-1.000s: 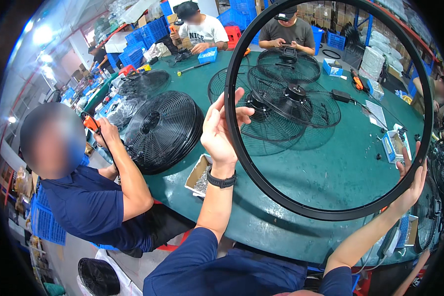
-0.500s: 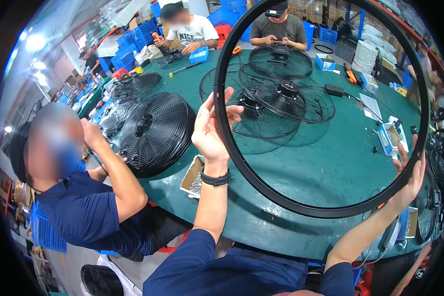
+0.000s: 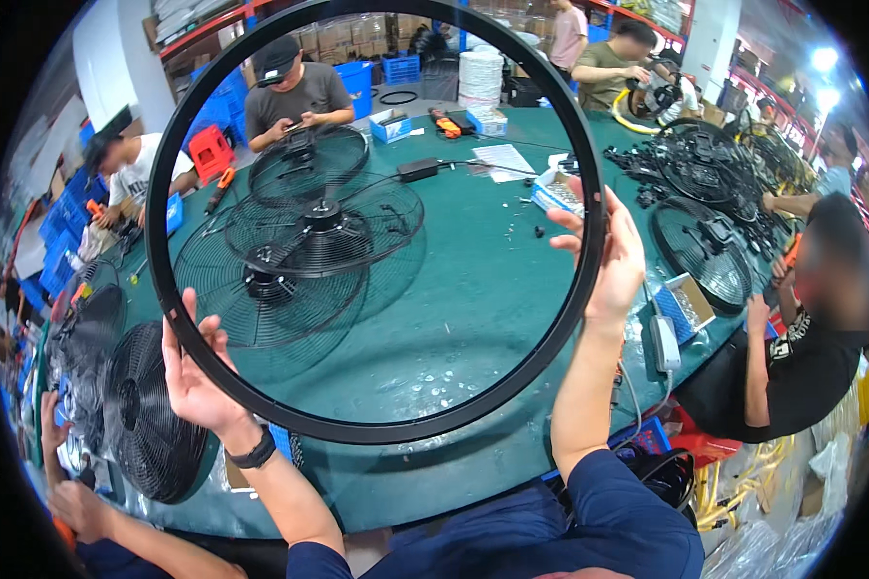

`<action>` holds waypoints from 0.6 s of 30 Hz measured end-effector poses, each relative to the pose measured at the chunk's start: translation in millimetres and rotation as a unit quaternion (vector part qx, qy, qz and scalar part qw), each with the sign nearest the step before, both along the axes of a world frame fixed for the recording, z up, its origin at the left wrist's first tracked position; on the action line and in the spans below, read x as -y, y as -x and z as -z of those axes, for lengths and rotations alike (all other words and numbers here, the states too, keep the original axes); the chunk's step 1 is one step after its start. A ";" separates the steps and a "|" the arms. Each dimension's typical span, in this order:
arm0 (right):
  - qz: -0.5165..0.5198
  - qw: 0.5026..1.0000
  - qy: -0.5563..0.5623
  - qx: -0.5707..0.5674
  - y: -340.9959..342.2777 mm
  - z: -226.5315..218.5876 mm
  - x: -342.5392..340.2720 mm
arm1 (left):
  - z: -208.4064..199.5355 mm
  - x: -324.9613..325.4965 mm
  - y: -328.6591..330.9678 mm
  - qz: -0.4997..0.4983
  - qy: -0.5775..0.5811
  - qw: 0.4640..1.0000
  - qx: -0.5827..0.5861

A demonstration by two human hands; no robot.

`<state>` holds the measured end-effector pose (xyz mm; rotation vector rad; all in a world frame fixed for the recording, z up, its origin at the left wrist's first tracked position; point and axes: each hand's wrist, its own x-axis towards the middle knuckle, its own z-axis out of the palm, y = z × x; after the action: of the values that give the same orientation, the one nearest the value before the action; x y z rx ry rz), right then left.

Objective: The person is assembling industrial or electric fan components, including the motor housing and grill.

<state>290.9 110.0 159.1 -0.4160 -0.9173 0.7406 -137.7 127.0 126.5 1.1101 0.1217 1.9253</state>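
I hold a large, thin black ring (image 3: 377, 430) up over the green table, with its open middle facing me. My left hand (image 3: 201, 381) bears its lower left side, the fingers behind the rim and the wristband below. My right hand (image 3: 613, 253) grips the right side, fingertips reaching inside the hoop. Through the ring I see black wire fan grilles (image 3: 290, 261) overlapping on the table, with dark motors (image 3: 322, 216) at their centres. Another fan with its grille (image 3: 309, 159) lies behind them.
A stack of black grilles (image 3: 150, 415) stands left, beside a co-worker's arm (image 3: 116, 526). At right are a box of small parts (image 3: 684, 307), a white power adapter (image 3: 663, 343), a fan (image 3: 702, 253) and a seated person (image 3: 743, 376). Others work across the green table (image 3: 483, 338).
My view has swung to the right, so the table's things sit farther left. The ring stays in both hands; my right hand now appears higher than my left.
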 end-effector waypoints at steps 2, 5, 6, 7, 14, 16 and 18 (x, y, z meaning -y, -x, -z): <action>0.020 1.000 0.012 0.009 -1.7 -2.4 4.8 | -0.5 0.5 -8.2 -0.032 0.023 0.999 -0.001; 0.017 1.000 0.009 0.007 -2.4 -2.5 5.7 | -0.1 0.7 -8.5 -0.042 0.031 0.999 -0.001; 0.009 1.000 0.006 0.005 -2.3 -2.0 5.3 | 0.0 1.1 -7.7 -0.043 0.032 0.999 -0.002; 0.008 1.000 0.004 0.005 -1.9 -1.7 4.9 | -0.3 1.7 -7.3 -0.044 0.030 0.999 -0.002; 0.013 1.000 0.015 -0.020 -3.2 1.5 0.1 | -3.0 3.0 -9.9 -0.052 0.043 0.998 0.011; 0.032 0.999 0.022 -0.025 -3.7 1.0 0.9 | -1.7 0.9 -9.4 -0.047 0.045 0.998 0.009; 0.036 0.999 0.018 -0.022 -5.3 2.6 0.7 | -1.9 1.6 -12.3 -0.051 0.052 0.997 0.015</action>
<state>296.2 109.3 156.4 -0.4612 -0.8449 0.6998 -125.3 125.4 128.4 1.0232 0.2630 2.0007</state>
